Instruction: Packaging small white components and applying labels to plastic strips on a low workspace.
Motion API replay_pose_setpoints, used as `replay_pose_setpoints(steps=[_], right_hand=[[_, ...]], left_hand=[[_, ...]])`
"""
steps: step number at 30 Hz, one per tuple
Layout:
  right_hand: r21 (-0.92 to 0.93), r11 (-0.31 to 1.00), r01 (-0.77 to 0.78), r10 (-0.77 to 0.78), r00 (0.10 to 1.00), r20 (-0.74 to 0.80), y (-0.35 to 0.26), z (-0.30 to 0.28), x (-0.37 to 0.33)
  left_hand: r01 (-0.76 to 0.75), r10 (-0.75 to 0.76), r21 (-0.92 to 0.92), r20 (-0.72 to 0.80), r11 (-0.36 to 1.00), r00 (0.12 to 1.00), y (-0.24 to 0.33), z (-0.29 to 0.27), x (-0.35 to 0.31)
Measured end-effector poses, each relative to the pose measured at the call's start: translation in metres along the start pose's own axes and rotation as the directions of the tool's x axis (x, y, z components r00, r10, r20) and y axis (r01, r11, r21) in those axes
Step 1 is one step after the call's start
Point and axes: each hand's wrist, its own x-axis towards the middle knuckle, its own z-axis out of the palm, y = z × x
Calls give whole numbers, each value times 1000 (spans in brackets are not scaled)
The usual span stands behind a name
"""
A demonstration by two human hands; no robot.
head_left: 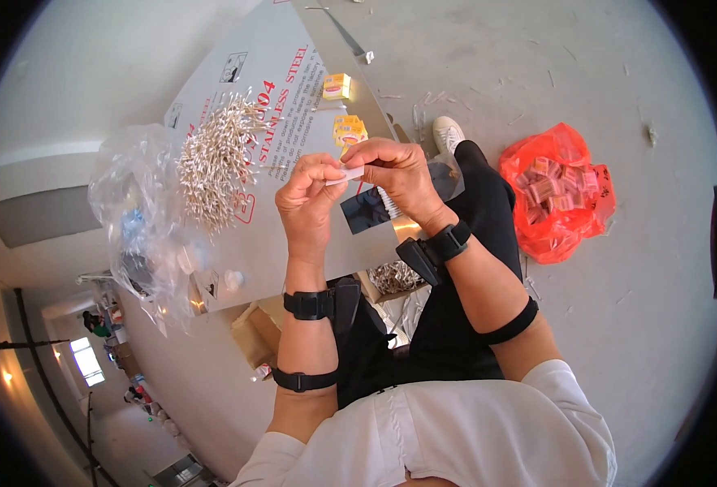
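Over the table edge, my left hand (310, 191) and my right hand (403, 178) meet, fingers closed in a pinch. Between them they grip a small flat white strip (345, 175); its exact kind is too small to make out. Just beyond the hands are small yellow boxes (349, 130), with another yellow box (336, 86) farther off. A big heap of cotton swabs (224, 158) lies on the table to the left of my left hand. Below my right hand a dark printed sheet (367, 212) lies at the table edge, with a row of white sticks beside it.
The table (293, 243) has a grey printed covering. A clear plastic bag (135, 219) hangs at its left side. Below are an open cardboard box (257, 334) and a box of swabs (395, 277). A red plastic bag (544, 235) with pink-and-white packs sits on the floor at right.
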Motion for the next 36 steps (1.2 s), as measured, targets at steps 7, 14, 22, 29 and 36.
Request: replay_pose_setpoints(steps=[7,14,22,29,36], right_hand=[[19,990,-138,137,990,12,-1,-15,-22],[-542,822,-173,-284,700,-655,9,-45,-47],[291,857,-425,505,581,-638,17,-56,-61],[292,868,-402,494,631,-598,15,-50,-58],[369,872,-321,486,652,-582,7,-41,-55]], left_hand=[[119,-98,178,-122,977,988,5,9,-20],[550,-539,-8,-213,835,815,-20,6,-44],[703,-654,145,-276,696,704,-35,20,-37],[634,-563,355,-292,687,773,-52,30,-29],[544,-470,514,-280,663,837,-76,30,-32]])
